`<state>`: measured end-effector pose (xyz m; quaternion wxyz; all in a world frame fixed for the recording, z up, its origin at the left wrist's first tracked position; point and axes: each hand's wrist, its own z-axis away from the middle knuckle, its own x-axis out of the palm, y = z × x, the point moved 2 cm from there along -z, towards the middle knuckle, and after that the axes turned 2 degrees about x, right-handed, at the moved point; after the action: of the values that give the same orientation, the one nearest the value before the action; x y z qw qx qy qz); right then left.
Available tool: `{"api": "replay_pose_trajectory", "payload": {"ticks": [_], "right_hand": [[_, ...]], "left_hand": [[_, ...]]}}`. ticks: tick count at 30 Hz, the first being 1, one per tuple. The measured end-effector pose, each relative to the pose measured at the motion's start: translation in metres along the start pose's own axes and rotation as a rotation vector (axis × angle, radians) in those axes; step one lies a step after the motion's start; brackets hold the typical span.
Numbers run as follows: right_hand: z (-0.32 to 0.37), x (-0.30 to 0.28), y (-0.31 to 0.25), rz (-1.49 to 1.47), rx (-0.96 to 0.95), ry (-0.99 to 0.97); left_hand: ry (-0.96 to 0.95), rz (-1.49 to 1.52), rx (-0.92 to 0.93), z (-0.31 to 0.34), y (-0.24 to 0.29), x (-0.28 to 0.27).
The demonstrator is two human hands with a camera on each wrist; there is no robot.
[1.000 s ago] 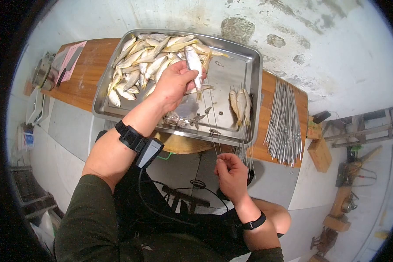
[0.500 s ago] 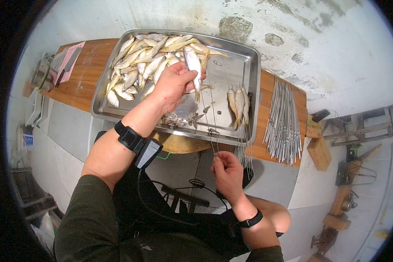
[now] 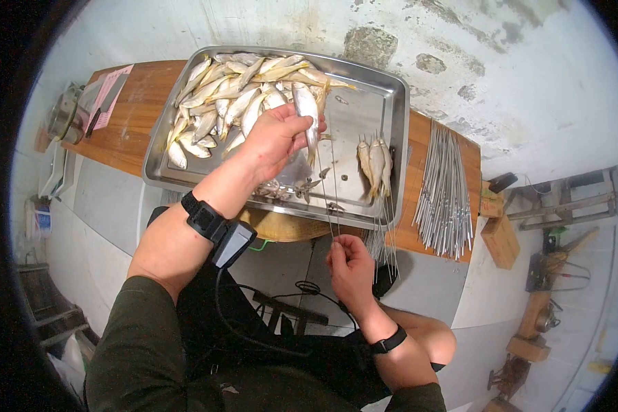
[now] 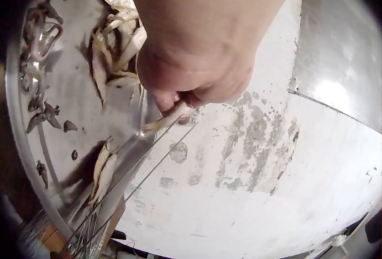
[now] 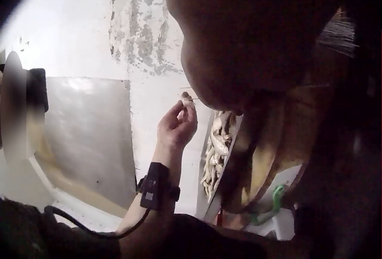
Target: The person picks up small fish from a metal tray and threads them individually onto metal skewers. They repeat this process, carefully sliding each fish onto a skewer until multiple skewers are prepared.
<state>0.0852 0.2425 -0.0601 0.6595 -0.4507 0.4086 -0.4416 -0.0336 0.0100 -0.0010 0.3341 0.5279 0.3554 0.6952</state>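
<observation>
My left hand (image 3: pixel 276 137) grips a silvery fish (image 3: pixel 307 113) above the metal tray; the left wrist view shows the fish's tail end (image 4: pixel 167 120) below the curled fingers. My right hand (image 3: pixel 352 270), in front of the tray's near edge, pinches thin metal skewers (image 3: pixel 329 199) that run up toward the fish. Whether their tips enter it cannot be told. A heap of fish (image 3: pixel 233 96) fills the tray's left part. Several skewered fish (image 3: pixel 375 167) lie at its right side, with skewer ends over the rim.
The metal tray (image 3: pixel 295 53) rests on a wooden board (image 3: pixel 134 120). Many loose skewers (image 3: pixel 446 196) lie to its right, a knife (image 3: pixel 103 113) to its left. Dark scraps (image 3: pixel 307 184) lie near the tray's front. Behind stands a stained wall (image 3: pixel 494 75). A round yellowish object (image 3: pixel 281 225) is below the tray.
My right hand has moved slightly left and up with the skewers. The fish in my left hand has shifted slightly right and down and turned a little.
</observation>
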Motion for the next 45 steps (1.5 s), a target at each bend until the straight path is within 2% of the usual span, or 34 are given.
{"api": "replay_pose_trajectory", "payload": {"ticks": [13, 15, 18, 29, 37, 45], "right_hand": [[-0.006, 0.003, 0.008, -0.050, 0.000, 0.007], [-0.008, 0.005, 0.011, 0.004, -0.093, 0.018], [-0.007, 0.003, 0.008, 0.000, -0.001, 0.029], [-0.007, 0.005, 0.010, -0.049, -0.003, -0.001], [-0.008, 0.006, 0.012, -0.035, -0.015, 0.011], [-0.009, 0.006, 0.008, -0.004, -0.025, 0.006]], "left_hand": [[0.063, 0.084, 0.017, 0.001, 0.003, 0.000], [0.066, 0.075, 0.025, -0.001, 0.001, -0.003], [0.069, 0.049, 0.040, -0.003, 0.002, -0.007], [0.076, 0.005, 0.074, -0.001, 0.007, -0.002], [0.033, -0.079, 0.022, 0.004, 0.004, 0.001], [0.058, 0.056, 0.031, 0.002, 0.002, -0.001]]}}
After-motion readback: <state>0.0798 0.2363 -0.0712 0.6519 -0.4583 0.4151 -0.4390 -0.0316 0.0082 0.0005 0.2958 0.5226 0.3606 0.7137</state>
